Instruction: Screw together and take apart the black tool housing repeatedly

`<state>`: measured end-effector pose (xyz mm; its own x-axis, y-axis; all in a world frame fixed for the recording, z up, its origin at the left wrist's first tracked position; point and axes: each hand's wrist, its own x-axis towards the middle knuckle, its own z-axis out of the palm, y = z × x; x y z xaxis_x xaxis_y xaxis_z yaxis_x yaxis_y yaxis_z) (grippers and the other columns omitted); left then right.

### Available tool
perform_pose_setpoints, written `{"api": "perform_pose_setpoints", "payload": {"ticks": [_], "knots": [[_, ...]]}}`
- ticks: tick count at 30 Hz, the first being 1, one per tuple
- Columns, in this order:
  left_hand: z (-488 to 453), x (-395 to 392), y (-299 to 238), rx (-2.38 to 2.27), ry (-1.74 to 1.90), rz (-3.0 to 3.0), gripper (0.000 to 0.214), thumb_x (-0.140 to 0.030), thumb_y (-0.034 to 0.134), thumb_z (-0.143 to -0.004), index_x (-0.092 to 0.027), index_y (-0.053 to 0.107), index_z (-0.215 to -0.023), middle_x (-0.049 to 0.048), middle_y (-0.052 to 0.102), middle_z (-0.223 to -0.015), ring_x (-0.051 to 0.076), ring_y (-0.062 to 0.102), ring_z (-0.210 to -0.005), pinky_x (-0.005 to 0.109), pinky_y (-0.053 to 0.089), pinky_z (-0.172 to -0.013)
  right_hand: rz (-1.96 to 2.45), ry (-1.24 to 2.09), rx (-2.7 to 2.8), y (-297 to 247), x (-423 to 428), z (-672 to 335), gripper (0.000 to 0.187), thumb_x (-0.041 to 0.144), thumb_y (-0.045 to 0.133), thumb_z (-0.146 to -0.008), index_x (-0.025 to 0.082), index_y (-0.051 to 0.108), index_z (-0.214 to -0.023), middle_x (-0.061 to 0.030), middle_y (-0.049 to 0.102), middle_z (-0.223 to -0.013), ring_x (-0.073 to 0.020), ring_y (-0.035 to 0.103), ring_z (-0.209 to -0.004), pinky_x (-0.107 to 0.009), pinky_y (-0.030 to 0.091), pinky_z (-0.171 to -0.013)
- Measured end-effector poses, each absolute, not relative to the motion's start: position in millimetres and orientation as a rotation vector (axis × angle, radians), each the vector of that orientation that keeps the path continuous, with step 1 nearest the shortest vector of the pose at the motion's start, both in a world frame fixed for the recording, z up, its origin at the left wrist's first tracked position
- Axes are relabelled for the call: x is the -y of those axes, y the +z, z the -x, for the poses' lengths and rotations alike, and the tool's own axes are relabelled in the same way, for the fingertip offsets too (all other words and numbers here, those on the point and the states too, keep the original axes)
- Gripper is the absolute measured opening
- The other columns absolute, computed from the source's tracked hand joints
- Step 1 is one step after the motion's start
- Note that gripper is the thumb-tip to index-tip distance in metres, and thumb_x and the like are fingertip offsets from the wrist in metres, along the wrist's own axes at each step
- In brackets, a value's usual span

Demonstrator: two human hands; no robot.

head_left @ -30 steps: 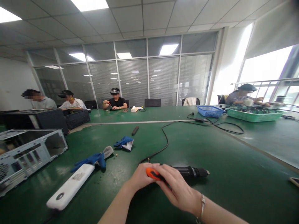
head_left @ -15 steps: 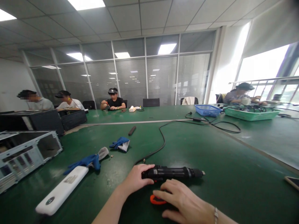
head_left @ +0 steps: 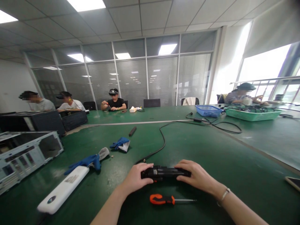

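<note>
A black electric screwdriver [head_left: 165, 172] lies crosswise in front of me, low on the green table. Its rear end is gripped by my left hand [head_left: 134, 179], thumb on the near side and fingers on the far side. My right hand [head_left: 199, 175] is wrapped round its front part and hides the tip. Nearer to me, below the tool, rests a hand screwdriver [head_left: 161, 199] with an orange and black handle, its thin shaft pointing right. Neither hand touches it. A black cord [head_left: 164, 142] runs from near my left hand toward the back.
Blue gloves [head_left: 87, 162] and a white power bank-like block [head_left: 64, 189] lie left, before a metal computer case [head_left: 28, 156]. A dark bar [head_left: 132, 131] is farther back. Blue [head_left: 208, 110] and green [head_left: 253, 115] baskets stand right. Several people sit around the table.
My right hand has moved up and away from the orange-handled screwdriver, which now lies uncovered, and has closed round the front of the electric screwdriver. My left hand keeps its grip.
</note>
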<state>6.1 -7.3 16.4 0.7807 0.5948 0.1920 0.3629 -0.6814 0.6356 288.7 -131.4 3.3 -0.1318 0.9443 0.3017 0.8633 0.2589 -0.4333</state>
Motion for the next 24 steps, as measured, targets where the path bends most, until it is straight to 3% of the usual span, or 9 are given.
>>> {"api": "perform_pose_setpoints", "payload": {"ticks": [9,14,19,24], "knots": [[-3.4,4.3,16.3,-0.776,0.603,-2.286,0.044,-0.032,0.072,-0.074,-0.023,0.067,-0.117,0.0071,0.065,-0.121,0.026,0.057,-0.114,0.037,0.041,-0.101,1.684,0.392,2.011,11.1,135.8,-292.1,0.039,0.042,0.063,-0.081,0.027,0.064,-0.117,-0.005,0.065,-0.108,-0.0211,0.062,-0.092,-0.034,0.049,-0.083],[-3.4,5.3,19.1,-0.74,0.721,-2.234,0.038,-0.035,0.068,-0.078,-0.02,0.069,-0.113,0.0081,0.069,-0.11,0.022,0.063,-0.099,0.032,0.049,-0.088,1.678,0.448,1.949,9.9,134.8,-294.3,0.039,0.043,0.062,-0.08,0.024,0.068,-0.114,-0.0056,0.065,-0.106,-0.0212,0.062,-0.09,-0.031,0.049,-0.081],[-0.8,1.4,16.3,-0.773,0.922,-2.18,0.029,-0.035,0.061,-0.084,-0.018,0.072,-0.105,0.0086,0.07,-0.105,0.021,0.065,-0.091,0.03,0.051,-0.083,1.821,0.299,1.823,-3.6,132.1,-318.4,0.045,0.052,0.054,-0.082,0.027,0.065,-0.119,-0.0073,0.064,-0.114,-0.0236,0.064,-0.09,-0.033,0.051,-0.078],[0.6,-1.0,13.1,-0.823,0.942,-2.202,0.026,-0.033,0.06,-0.083,-0.019,0.073,-0.102,0.0072,0.072,-0.101,0.02,0.065,-0.087,0.03,0.053,-0.081,2.145,-0.037,1.426,-34.5,144.4,-402.2,0.055,0.066,0.045,-0.08,0.03,0.067,-0.116,-0.0107,0.064,-0.116,-0.0301,0.067,-0.085,-0.042,0.052,-0.069]]}}
